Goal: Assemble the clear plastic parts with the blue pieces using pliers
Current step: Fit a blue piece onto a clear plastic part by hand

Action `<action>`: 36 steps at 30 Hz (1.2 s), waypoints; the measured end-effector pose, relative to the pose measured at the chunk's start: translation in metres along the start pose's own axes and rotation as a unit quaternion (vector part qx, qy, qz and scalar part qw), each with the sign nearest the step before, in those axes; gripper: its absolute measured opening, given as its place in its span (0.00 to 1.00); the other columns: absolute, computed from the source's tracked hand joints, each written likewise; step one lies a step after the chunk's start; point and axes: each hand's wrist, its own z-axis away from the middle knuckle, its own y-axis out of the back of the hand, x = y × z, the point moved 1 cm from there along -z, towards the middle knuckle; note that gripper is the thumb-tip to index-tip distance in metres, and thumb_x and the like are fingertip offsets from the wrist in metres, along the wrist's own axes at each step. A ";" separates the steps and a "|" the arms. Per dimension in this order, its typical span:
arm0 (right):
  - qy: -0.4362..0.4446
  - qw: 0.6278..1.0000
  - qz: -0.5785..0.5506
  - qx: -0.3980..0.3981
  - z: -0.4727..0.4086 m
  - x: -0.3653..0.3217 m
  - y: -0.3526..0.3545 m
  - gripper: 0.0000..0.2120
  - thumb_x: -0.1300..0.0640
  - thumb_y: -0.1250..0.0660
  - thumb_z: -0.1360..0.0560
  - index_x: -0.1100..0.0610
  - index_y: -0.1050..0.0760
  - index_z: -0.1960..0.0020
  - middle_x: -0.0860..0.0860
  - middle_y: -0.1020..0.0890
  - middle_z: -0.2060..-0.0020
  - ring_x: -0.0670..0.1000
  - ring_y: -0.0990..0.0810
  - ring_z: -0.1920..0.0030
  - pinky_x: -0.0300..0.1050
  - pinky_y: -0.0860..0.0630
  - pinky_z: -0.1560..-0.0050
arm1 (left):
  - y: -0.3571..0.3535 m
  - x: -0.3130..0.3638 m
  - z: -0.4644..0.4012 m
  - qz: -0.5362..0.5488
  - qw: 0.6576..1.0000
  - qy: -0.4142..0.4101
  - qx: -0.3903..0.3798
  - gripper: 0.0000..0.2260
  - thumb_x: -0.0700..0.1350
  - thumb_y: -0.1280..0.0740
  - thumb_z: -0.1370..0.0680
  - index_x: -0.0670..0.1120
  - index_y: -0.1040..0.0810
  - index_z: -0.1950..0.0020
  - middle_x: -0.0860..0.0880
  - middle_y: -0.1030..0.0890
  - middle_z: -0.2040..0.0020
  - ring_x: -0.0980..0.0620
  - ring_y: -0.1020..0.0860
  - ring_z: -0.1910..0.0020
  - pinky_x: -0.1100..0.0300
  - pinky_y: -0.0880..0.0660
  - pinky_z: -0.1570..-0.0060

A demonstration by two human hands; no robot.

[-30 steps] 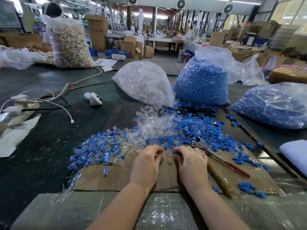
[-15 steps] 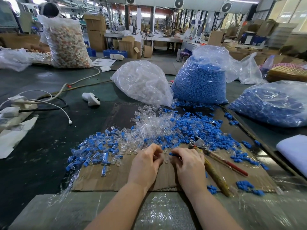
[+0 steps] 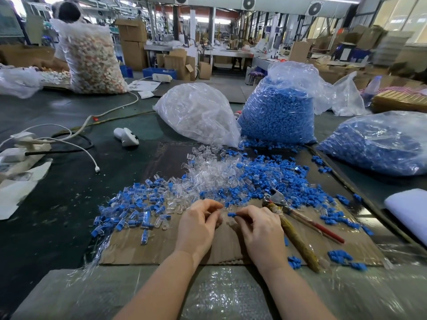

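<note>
From the head camera I see both hands close together over the brown cardboard point(image 3: 161, 245). My right hand point(image 3: 261, 229) pinches a small blue piece point(image 3: 231, 214) at its fingertips. My left hand point(image 3: 198, 225) has curled fingers; it may pinch a clear part, but I cannot tell. The pliers point(image 3: 288, 218) lie on the cardboard just beside my right hand. A pile of clear parts point(image 3: 212, 174) and blue pieces point(image 3: 277, 176) sits just past my hands. Behind it stand a bag of clear parts point(image 3: 196, 112) and a bag of blue pieces point(image 3: 277, 116).
</note>
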 end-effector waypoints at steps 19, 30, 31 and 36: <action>0.035 0.999 0.034 -0.002 0.002 -0.001 -0.001 0.07 0.56 0.27 0.31 0.54 0.24 0.65 0.46 0.22 0.71 0.50 0.25 0.66 0.45 0.36 0.58 | -0.001 0.000 0.000 0.019 0.997 -0.006 -0.073 0.09 0.38 0.32 0.25 0.53 0.23 0.59 0.53 0.19 0.62 0.59 0.21 0.62 0.69 0.25 0.59; 0.071 0.997 0.013 -0.011 0.001 -0.006 0.004 0.10 0.59 0.24 0.33 0.53 0.18 0.52 0.46 0.20 0.61 0.50 0.22 0.59 0.44 0.33 0.57 | 0.000 0.002 -0.001 0.041 0.996 -0.001 -0.077 0.10 0.37 0.33 0.24 0.53 0.22 0.54 0.51 0.18 0.61 0.58 0.20 0.62 0.69 0.25 0.60; 0.069 0.997 0.014 -0.013 0.001 -0.006 0.004 0.10 0.59 0.24 0.32 0.53 0.18 0.52 0.46 0.20 0.60 0.50 0.22 0.59 0.44 0.33 0.57 | 0.000 0.002 -0.001 0.037 0.996 -0.005 -0.079 0.10 0.37 0.33 0.24 0.54 0.22 0.55 0.52 0.18 0.62 0.60 0.21 0.63 0.70 0.25 0.60; 0.069 0.997 0.017 -0.014 0.000 -0.006 0.004 0.09 0.58 0.24 0.32 0.53 0.18 0.52 0.45 0.20 0.60 0.50 0.22 0.58 0.43 0.33 0.57 | 0.000 0.003 -0.001 0.027 0.996 -0.011 -0.080 0.11 0.37 0.33 0.25 0.54 0.22 0.56 0.54 0.18 0.62 0.61 0.21 0.63 0.71 0.26 0.60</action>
